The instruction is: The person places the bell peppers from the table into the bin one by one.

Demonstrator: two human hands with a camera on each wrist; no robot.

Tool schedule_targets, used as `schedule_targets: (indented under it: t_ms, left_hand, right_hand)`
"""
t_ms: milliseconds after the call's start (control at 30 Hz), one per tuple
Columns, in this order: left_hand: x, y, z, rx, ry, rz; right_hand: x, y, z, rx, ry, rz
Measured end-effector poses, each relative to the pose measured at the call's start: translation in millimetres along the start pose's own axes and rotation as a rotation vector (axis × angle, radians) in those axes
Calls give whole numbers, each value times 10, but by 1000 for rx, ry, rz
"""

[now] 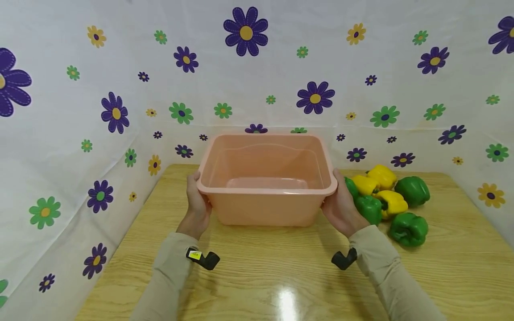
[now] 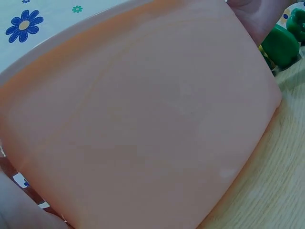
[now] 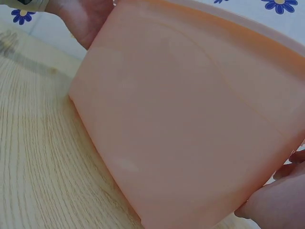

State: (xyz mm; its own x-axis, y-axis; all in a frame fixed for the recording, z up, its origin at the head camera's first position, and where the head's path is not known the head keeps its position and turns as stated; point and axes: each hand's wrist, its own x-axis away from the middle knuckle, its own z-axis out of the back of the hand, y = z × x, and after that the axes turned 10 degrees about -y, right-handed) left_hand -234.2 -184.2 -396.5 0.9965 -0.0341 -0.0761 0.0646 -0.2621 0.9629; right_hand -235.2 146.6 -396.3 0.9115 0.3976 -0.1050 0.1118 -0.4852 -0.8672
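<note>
Tub (image 1: 263, 209): pink, rectangular, open-topped, with rounded corners, a rolled rim and walls tapering to the base. Position: centre of the frame. Contact between base and table (image 1: 261, 263) cannot be determined. Left to right: the table's left edge runs diagonally, with wood surface between it and the left hand (image 1: 197, 206), which grips the tub's left end. Wood extends from the front wall to the frame bottom. The right hand (image 1: 342, 207) grips the right end; green and yellow peppers (image 1: 392, 203) sit just beside it, centre right, limiting side clearance.
</note>
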Motion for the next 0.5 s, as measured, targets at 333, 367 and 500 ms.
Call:
schedule_targets:
  t_ms: [333,367,500]
  left_hand:
    - [79,-16,-6,-10,14,45]
    - [82,-16,-7,-10,16,46]
    - [102,-7,-5,-9,21,44]
  right_hand:
    - [64,-14,1,12,-17,-24]
    - [68,-20,-2,15,-22,-25]
    - [86,-38,-7,15,-30,-38]
